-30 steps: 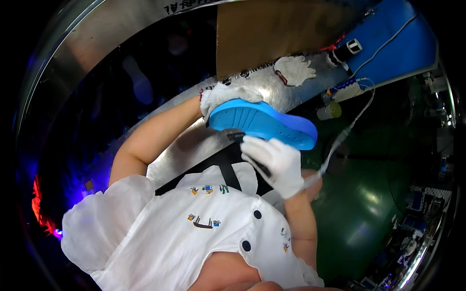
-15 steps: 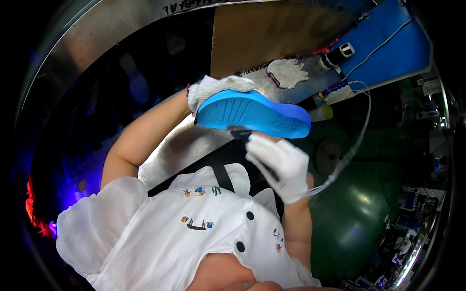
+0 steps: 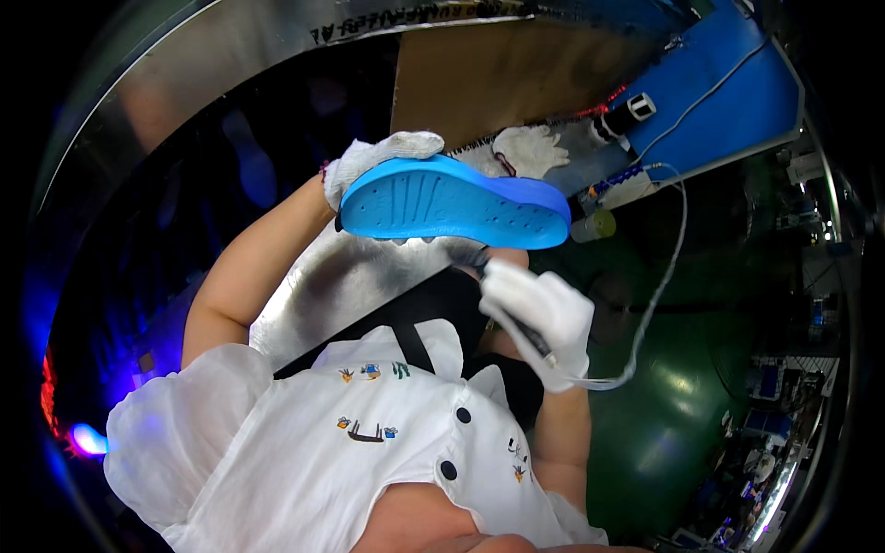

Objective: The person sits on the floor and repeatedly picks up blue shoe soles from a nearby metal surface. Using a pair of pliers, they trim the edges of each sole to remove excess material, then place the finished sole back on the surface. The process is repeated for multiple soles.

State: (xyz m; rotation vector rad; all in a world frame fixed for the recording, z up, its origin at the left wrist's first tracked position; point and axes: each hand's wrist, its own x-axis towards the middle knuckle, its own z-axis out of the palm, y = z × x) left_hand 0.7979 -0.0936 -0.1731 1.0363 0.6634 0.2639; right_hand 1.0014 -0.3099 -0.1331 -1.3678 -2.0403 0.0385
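Observation:
My left hand (image 3: 369,164), in a white knitted glove with a red-edged cuff, grips the heel-like left end of a blue shoe sole (image 3: 452,205). The sole is tilted so that a broad face shows, with slanted grooves and small holes. Below its right half, my right hand (image 3: 544,318), also in a white glove, is closed round a slim dark tool (image 3: 525,336). The tool's dark tip points up and left toward the sole, apart from its lower edge; motion blurs it. A thin clear hose (image 3: 636,355) runs from the tool's rear end.
A metal surface (image 3: 350,286) lies under the sole. Beyond it are a brown board (image 3: 516,78), a spare white glove (image 3: 530,150), a black-and-white cylinder (image 3: 629,114) and a blue panel (image 3: 728,83). The hose loops up on the right. Dark soles hang at the left.
The sole and my left hand have shifted a little left and up. The tool's tip has moved away from the sole's lower edge, with my right hand slightly lower.

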